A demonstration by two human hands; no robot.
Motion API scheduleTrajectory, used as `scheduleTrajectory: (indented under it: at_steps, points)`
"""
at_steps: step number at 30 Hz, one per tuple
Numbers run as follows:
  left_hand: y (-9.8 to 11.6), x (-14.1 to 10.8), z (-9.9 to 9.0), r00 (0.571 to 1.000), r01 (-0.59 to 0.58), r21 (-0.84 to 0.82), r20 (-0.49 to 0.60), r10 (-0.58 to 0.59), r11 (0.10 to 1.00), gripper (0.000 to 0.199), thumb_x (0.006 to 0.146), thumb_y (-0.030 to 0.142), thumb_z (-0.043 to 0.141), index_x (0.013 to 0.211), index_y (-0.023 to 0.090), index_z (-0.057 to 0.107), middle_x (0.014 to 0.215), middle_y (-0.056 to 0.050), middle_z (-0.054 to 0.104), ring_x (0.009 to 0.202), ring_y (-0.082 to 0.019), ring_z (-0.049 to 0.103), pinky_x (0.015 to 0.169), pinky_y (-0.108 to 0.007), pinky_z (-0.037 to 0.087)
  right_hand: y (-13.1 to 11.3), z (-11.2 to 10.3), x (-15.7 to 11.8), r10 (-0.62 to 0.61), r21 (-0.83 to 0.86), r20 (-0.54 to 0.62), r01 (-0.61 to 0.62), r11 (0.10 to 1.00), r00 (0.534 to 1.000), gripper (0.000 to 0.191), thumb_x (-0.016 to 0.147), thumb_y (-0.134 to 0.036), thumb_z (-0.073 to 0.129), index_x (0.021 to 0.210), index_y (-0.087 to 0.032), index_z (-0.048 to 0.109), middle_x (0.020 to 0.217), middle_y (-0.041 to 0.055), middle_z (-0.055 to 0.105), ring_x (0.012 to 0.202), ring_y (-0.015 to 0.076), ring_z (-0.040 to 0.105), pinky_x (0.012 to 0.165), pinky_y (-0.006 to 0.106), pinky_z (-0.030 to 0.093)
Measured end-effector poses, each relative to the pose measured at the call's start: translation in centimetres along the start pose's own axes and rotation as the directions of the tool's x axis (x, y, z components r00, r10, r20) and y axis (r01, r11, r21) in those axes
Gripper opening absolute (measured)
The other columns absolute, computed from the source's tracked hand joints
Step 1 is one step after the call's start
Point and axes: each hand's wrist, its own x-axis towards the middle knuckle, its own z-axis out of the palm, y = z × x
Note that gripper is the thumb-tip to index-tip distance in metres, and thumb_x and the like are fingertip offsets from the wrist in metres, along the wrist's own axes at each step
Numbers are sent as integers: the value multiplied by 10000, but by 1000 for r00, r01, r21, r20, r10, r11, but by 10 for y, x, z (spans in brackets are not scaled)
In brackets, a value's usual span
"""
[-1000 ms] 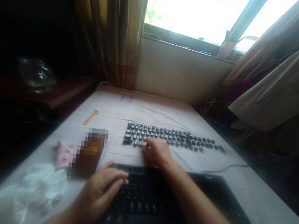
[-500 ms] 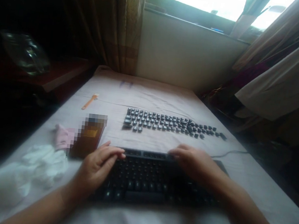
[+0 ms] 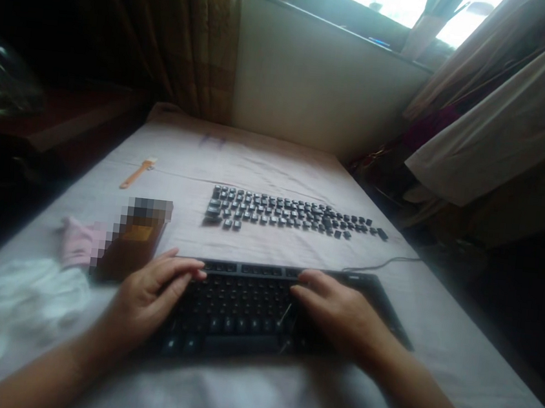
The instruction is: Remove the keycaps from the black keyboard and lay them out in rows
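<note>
A black keyboard [image 3: 243,344] lies in front of me, several keycaps still on its lower rows and small bare key posts above them. My left hand [image 3: 151,292] grips its left end, fingers over the top left corner. My right hand [image 3: 332,304] is above the right half, fingers pinched on what looks like a wire keycap puller [image 3: 286,316]. Its thin prongs point down at the keyboard, the rest hidden in the hand. Behind the keyboard, loose black keycaps [image 3: 272,209] lie in rows on the pale cloth [image 3: 268,246].
An orange-handled brush [image 3: 134,175] lies at the back left. A brown box [image 3: 137,242], partly blurred out, stands beside my left hand, near a pink cloth [image 3: 78,242] and a white crumpled cloth [image 3: 34,289]. The keyboard cable [image 3: 388,261] runs to the right. Curtains hang both sides of the window.
My right hand has come down and nearer over the keyboard, and the thin wires now show below its fingers. The left hand keeps its place on the keyboard. The view has shifted right.
</note>
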Motion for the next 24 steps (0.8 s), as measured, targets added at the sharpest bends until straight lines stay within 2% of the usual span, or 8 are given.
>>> scheduleTrajectory:
  at_steps: [4, 7, 8, 10, 13, 15, 20, 24]
  points:
    - [4, 1, -1, 1000, -17, -26, 3, 17, 1000, 185, 933, 287, 534, 1062, 267, 665, 902, 29, 788, 986, -224, 725, 1123, -522, 392, 0, -3, -1, 38, 135, -187, -12, 991, 982, 275, 920, -58, 441, 1078, -140, 651, 1023, 149, 739, 900, 232, 732, 748, 318, 620]
    - [5, 1, 0, 1000, -27, -37, 1, 27, 999, 189, 930, 252, 530, 1064, 257, 663, 889, 30, 785, 961, -207, 727, 1130, -509, 387, -10, -12, 9, 267, 444, -258, -132, 886, 928, 189, 922, -123, 506, 1039, -186, 641, 920, 85, 753, 804, 194, 739, 718, 290, 617]
    - [4, 1, 0, 999, -32, -38, 0, 32, 999, 191, 929, 240, 528, 1065, 255, 661, 886, 30, 784, 960, -203, 726, 1128, -502, 392, -15, -15, 15, 364, 569, -213, -187, 800, 907, 151, 919, -152, 530, 1009, -196, 643, 879, 64, 752, 747, 176, 735, 678, 269, 613]
    - [4, 1, 1, 999, -43, -35, -5, 43, 998, 194, 928, 220, 524, 1065, 251, 658, 880, 32, 782, 964, -195, 720, 1119, -488, 405, -28, -17, 30, 510, 791, -8, -307, 529, 860, 100, 930, -218, 544, 943, -193, 639, 821, 46, 748, 644, 147, 718, 574, 229, 591]
    - [4, 1, 1, 999, -52, -21, 0, 52, 998, 194, 929, 208, 521, 1064, 243, 657, 872, 32, 783, 935, -187, 721, 1104, -479, 420, -48, -10, 53, 484, 915, 262, -374, 150, 835, 162, 916, -329, 579, 901, -176, 629, 798, 54, 748, 676, 145, 711, 592, 232, 583]
    - [4, 1, 1, 999, -50, -14, 6, 50, 999, 197, 930, 204, 521, 1066, 238, 659, 871, 30, 784, 920, -185, 724, 1100, -475, 421, -59, -1, 64, 427, 920, 339, -391, 38, 838, 196, 899, -366, 597, 919, -173, 627, 808, 54, 741, 714, 145, 703, 619, 241, 579]
    - [4, 0, 0, 998, -56, -18, 19, 56, 998, 209, 927, 197, 521, 1079, 235, 659, 888, 28, 784, 915, -183, 729, 1104, -464, 413, -70, 13, 77, 325, 904, 399, -426, 14, 857, 166, 896, -334, 579, 949, -179, 608, 818, 47, 719, 739, 152, 677, 617, 252, 557]
    - [3, -1, 0, 998, -63, -18, 24, 63, 998, 207, 931, 198, 524, 1085, 238, 657, 912, 25, 781, 931, -180, 722, 1120, -457, 392, -70, 8, 83, 251, 883, 389, -436, 173, 887, 117, 904, -265, 546, 943, -177, 613, 785, 31, 692, 690, 147, 642, 613, 257, 532]
